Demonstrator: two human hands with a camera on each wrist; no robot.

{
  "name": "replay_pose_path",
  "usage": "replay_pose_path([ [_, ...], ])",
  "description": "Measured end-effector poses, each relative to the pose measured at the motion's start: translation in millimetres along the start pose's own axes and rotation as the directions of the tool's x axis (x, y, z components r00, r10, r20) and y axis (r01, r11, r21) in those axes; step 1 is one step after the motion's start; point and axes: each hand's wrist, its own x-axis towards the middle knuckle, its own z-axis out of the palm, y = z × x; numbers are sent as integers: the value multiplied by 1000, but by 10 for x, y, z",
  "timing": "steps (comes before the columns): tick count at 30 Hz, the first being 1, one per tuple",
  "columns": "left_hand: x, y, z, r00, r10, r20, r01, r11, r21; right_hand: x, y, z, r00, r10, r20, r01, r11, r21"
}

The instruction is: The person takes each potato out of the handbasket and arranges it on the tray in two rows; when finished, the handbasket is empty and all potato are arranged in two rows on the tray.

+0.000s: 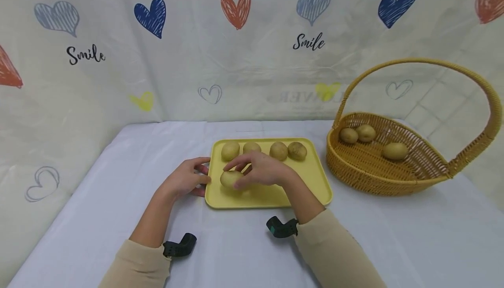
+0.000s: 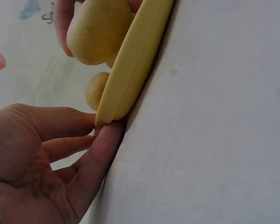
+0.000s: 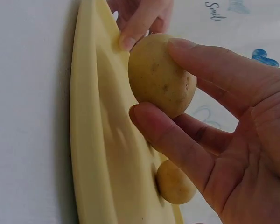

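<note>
On the white-covered table, a yellow tray [image 1: 271, 198] carries several potatoes in a row along its far side, among them a leftmost potato [image 1: 230, 151] and a rightmost potato [image 1: 297, 151]. My left hand [image 1: 185, 178] pinches the tray's left rim between thumb and fingers, as the left wrist view shows. Over the tray's left half, my right hand [image 1: 267, 170] holds another potato [image 3: 161, 74] between thumb and fingertips. Whether this potato touches the tray beneath it I cannot tell. The right hand partly covers the row behind it.
A wicker basket [image 1: 368, 185] with a tall arched handle [image 1: 417, 61] stands right of the tray. Three potatoes lie inside, one of them a potato [image 1: 395, 151] toward the right. Behind the table hangs a white sheet printed with hearts [image 1: 151, 16].
</note>
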Motion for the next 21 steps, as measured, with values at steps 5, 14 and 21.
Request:
replay_pose_path([
  [5, -22, 8, 4, 1000, 12, 1, -12, 1000, 0, 2, -4, 3, 1000, 26, 7, -25, 999, -39],
  [14, -40, 17, -3, 1000, 23, 7, -23, 1000, -15, 24, -86, 46, 998, 61, 9, -59, 991, -117],
  [21, -38, 18, -3, 1000, 15, 9, -14, 1000, -12, 25, -105, 77, 999, 44, -10, -46, 986, -158],
])
